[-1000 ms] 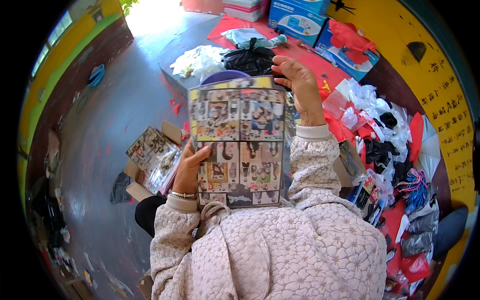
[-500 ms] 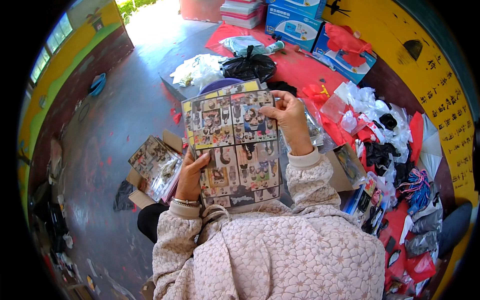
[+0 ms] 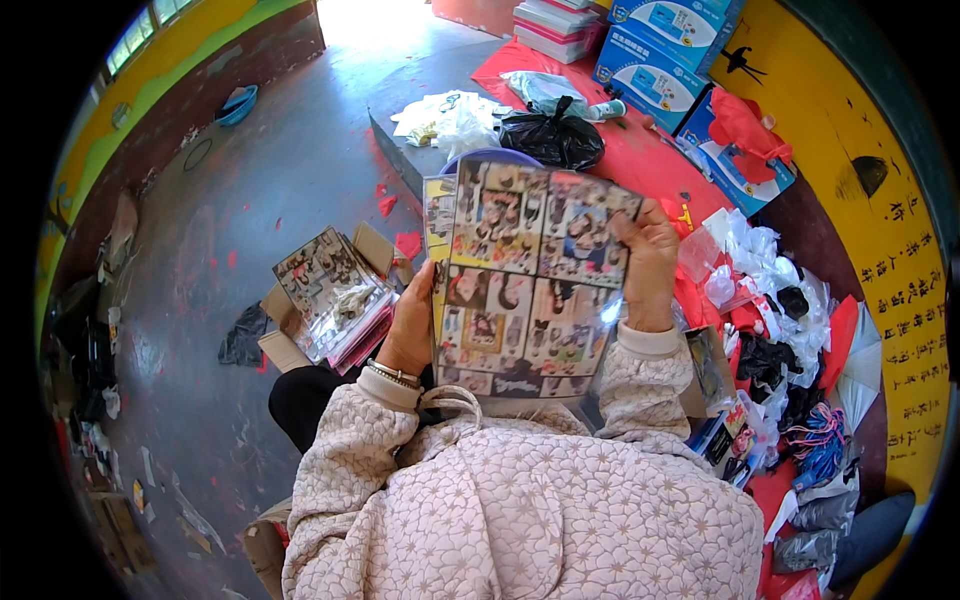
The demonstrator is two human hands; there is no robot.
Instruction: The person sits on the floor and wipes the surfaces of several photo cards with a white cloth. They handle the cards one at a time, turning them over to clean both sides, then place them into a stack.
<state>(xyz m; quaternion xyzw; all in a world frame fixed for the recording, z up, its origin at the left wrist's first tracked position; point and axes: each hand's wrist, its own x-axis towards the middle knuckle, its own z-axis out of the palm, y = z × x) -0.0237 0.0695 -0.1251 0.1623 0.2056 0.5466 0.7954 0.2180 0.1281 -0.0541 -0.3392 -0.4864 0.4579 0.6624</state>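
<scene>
A glossy printed picture sheet (image 3: 515, 310), covered in rows of small people pictures, is held up before my chest. My right hand (image 3: 652, 268) pinches its upper right corner, thumb on the front. Along the lower left side, my left hand (image 3: 408, 325) is closed on the edge of the sheets. Another sheet with a yellow part (image 3: 437, 225) shows behind at the upper left; how many lie there is hidden. Left of my knee, an open cardboard box (image 3: 284, 312) contains similar sheets and pink-edged packs, with a crumpled clear wrapper on top.
Behind the sheets stands a purple basin (image 3: 490, 158), beside a tied black bag (image 3: 552, 135) and white plastic (image 3: 450, 118). To the right lie heaped plastic bags (image 3: 765, 260) and an open carton (image 3: 706, 365). Blue boxes (image 3: 655, 75) are stacked against the yellow wall.
My right hand has moved right with the front sheet, which now sits shifted and tilted against the sheet behind. My left hand stays at the left edge. The whole view has also swung left.
</scene>
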